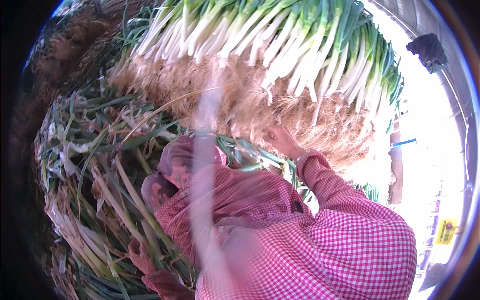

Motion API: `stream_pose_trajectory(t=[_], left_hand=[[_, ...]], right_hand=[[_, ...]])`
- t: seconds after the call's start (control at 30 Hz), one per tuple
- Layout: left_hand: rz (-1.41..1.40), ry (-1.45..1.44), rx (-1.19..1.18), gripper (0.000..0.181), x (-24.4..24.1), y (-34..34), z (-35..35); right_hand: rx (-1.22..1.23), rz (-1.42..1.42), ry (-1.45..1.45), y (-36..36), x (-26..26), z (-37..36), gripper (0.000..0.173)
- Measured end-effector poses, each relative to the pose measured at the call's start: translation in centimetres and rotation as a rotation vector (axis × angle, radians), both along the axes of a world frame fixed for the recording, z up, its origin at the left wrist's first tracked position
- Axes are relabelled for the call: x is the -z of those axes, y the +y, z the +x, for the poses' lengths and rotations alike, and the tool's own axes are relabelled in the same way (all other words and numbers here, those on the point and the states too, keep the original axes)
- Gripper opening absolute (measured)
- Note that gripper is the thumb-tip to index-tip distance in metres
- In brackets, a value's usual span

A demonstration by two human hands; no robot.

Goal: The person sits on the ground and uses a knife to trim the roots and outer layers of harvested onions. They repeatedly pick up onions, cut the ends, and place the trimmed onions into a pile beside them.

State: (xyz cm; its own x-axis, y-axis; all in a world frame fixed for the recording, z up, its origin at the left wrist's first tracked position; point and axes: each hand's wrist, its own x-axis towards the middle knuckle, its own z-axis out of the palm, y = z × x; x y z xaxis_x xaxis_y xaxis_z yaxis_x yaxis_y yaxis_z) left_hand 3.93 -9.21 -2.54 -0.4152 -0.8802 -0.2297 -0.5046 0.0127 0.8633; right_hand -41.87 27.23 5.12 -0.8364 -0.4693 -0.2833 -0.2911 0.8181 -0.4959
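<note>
A thick heap of long green onions point(240, 33) lies across the top of the view, white stems towards me and green leaves away. Their brown fibrous roots point(180, 82) hang over the near side. At the lower edge of those roots is my right hand point(283, 140), fingers curled; whether it grips any is unclear. Low on the left, my left hand point(141, 257) is beside pale loose stalks point(125, 198). Its fingers are partly hidden, so a hold cannot be made out. A blurred pale strip point(204, 161) crosses the middle close to the camera; what it is cannot be told.
A pile of stripped leaves and stalks point(86, 247) fills the left side. My clog-like shoes point(180, 167) rest beside it, below my checked garment point(318, 247). At the right are a wooden post point(396, 172), a dark cloth-like thing point(427, 52) and a yellow sign point(446, 231).
</note>
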Motion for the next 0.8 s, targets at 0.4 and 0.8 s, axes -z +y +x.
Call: stream_pose_trajectory(t=[0.4,0.8], left_hand=[[-0.549,-0.691,0.173,0.085,10.3,-8.7,-2.4],[-0.296,-0.339,0.223,0.067,0.8,-3.8,-11.8]], right_hand=[[-0.251,-0.116,0.071,-3.2,0.8,-0.5,0.027],[-0.596,-0.126,0.102,-7.2,3.6,2.6,0.022]])
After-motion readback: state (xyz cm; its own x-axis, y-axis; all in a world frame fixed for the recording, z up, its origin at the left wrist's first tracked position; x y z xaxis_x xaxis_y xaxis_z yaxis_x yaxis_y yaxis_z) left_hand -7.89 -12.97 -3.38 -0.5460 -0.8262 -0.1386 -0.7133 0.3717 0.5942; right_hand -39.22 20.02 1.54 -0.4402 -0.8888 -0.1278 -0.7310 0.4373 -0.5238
